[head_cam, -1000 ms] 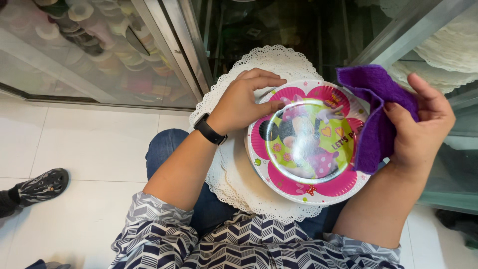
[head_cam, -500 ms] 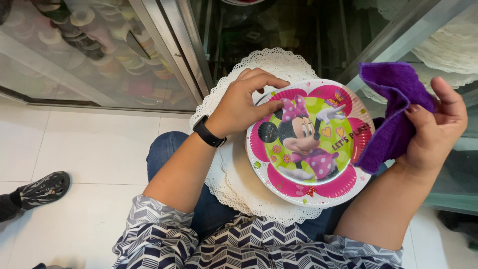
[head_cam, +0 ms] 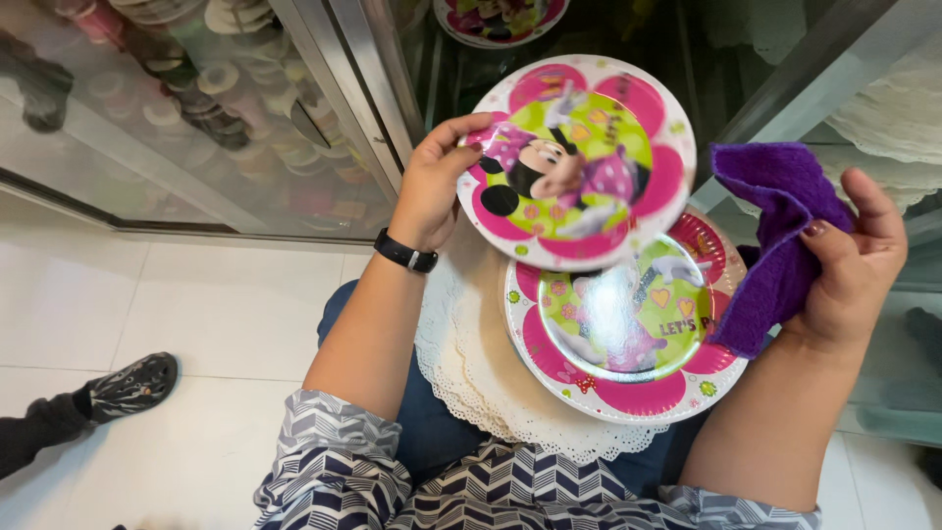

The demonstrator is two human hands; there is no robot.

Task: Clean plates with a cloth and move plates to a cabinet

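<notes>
White floor tiles and a glass cabinet door (head_cam: 245, 118) are seen behind. One paper plate (head_cam: 579, 157) is pinched at its rim by the left hand (head_cam: 432, 186), lifted off the plate stack (head_cam: 628, 334) on the lap. A purple cloth (head_cam: 775, 236) is clutched by the right hand (head_cam: 854, 265). Step judged: plate separated for wiping; cloth contact needed next.

The round paper plate lifted at the far side (head_cam: 577, 157) shows pink petal shapes around a lime-green centre with a cartoon mouse in a pink dress. The glossy plate below it (head_cam: 628, 329) repeats that pink-and-green pattern. The folded cloth on the right (head_cam: 780, 236) is plain purple. The lacy paper doilies (head_cam: 481, 378) are cream-white. The sleeves (head_cam: 334, 471) carry navy-and-white chevrons.
</notes>
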